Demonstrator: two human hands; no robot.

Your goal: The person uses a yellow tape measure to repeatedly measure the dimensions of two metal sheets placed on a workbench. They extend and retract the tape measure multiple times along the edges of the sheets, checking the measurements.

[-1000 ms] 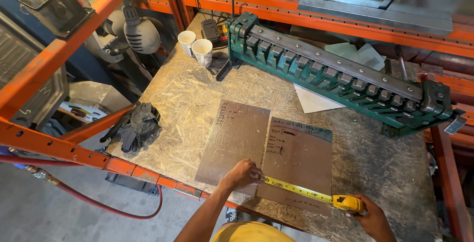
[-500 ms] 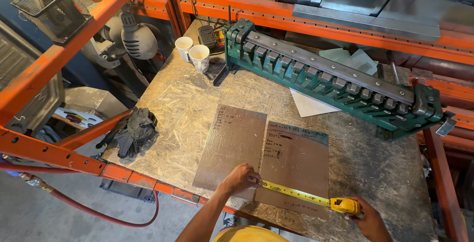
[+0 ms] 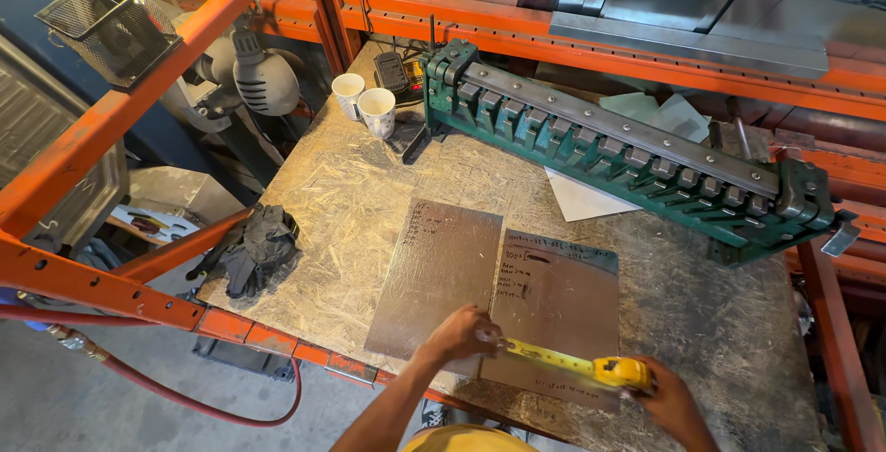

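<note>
Two metal sheets lie flat near the front edge of the surface [image 3: 369, 184], a chipboard top framed by an orange rack [image 3: 120, 106]. Left sheet [image 3: 434, 277] is bare and taller, its long axis running from the near edge back toward the green bending brake [image 3: 628, 157]; right sheet [image 3: 563, 309] sits just beside it, the two side edges touching or nearly so, and carries handwritten marks. Left hand [image 3: 459, 334] presses the tape's end down at the seam between the sheets, fingers closed on the hook. Right hand [image 3: 669, 401] grips the yellow tape measure [image 3: 620, 374] case near the right sheet's lower right corner, partly out of frame. Yellow blade runs left to right across the bottom of the right sheet, tilted slightly so the case end sits nearer the front edge. Open chipboard shows left of the sheets and between them and the brake; right of the sheets the top is bare to its right edge. Brake lies diagonally across the back, its long axis from upper left to lower right. Two paper cups [image 3: 365, 101] stand at the back left corner; black gloves [image 3: 254, 249] are heaped at the left edge.
</note>
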